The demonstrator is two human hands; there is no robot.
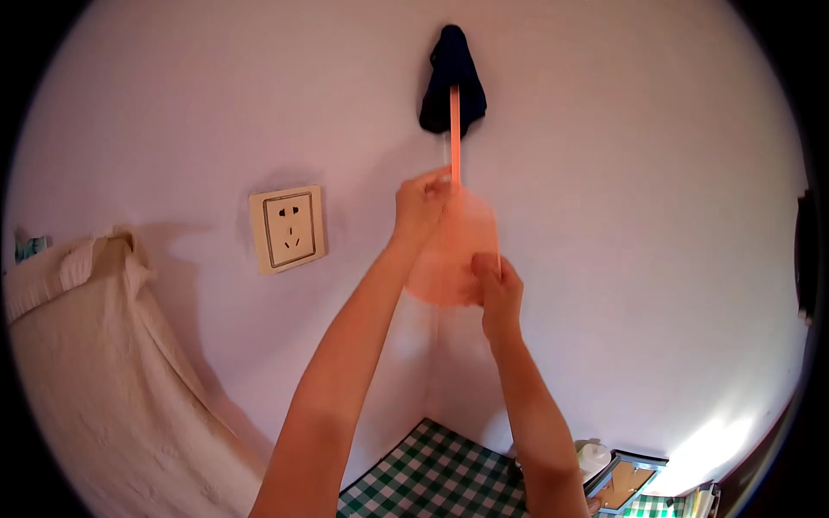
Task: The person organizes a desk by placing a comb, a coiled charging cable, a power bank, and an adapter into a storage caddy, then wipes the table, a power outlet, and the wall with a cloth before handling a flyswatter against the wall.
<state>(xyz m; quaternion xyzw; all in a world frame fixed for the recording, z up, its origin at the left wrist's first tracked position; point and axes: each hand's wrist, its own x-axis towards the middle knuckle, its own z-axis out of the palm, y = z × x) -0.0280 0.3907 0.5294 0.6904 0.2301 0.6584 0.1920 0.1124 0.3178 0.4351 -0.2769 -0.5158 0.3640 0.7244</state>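
Note:
An orange, see-through fly swatter (443, 268) is held up against the wall, its broad flat head down and its thin handle pointing up. My left hand (421, 205) pinches it at the neck, where handle and head meet. On the lower right edge of the head, my right hand (499, 292) is closed with the thumb in front. A dark blue cloth cap (466, 65) hangs on the wall above, and the top of the handle overlaps its lower opening. Whether the handle's tip goes inside the cap or stays in front I cannot tell.
A wall socket (292, 230) is left of my hands. Beige cloth (104, 345) drapes over something at the left. Below, a green checked cloth (423, 475) covers a surface in the corner. A framed item (626, 483) and a white bottle (592, 460) stand lower right.

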